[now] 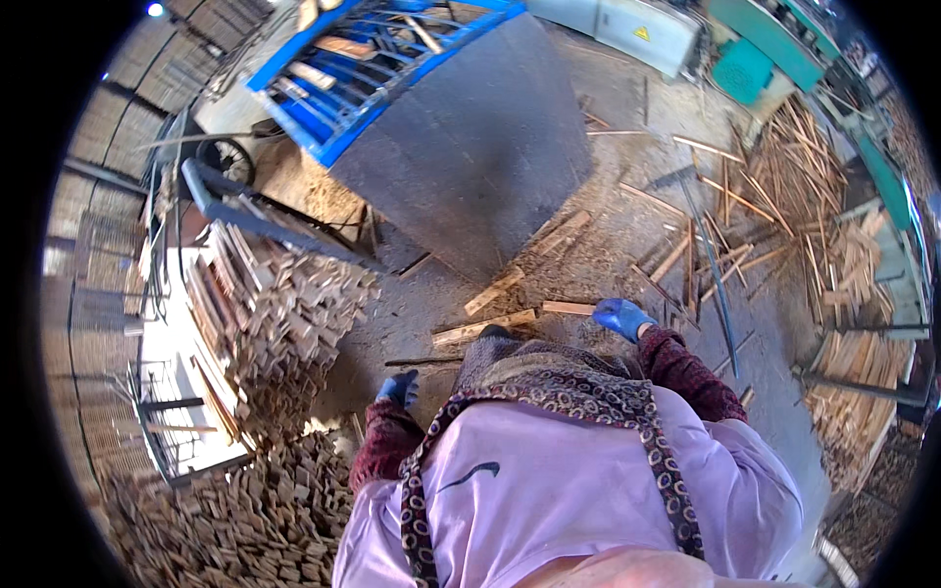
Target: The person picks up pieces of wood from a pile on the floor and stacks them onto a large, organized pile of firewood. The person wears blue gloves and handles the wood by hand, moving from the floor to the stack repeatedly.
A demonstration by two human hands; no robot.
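Note:
My right hand, in a blue work glove, is closed at the end of a short wooden board. That board points left from the glove, above the littered floor. My left hand, also gloved in blue, hangs low at my left side with its fingers apart and nothing in it. A dark thin stick lies just beyond it. Between my hands, a wooden plank rests on the floor by my foot, and another plank lies a little farther off, near the corner of a grey metal sheet.
Ahead stands a blue metal frame with bars and wood pieces. Stacked boards rise at left, and a heap of wood pieces lies behind them. Scattered strips and a green machine are at right.

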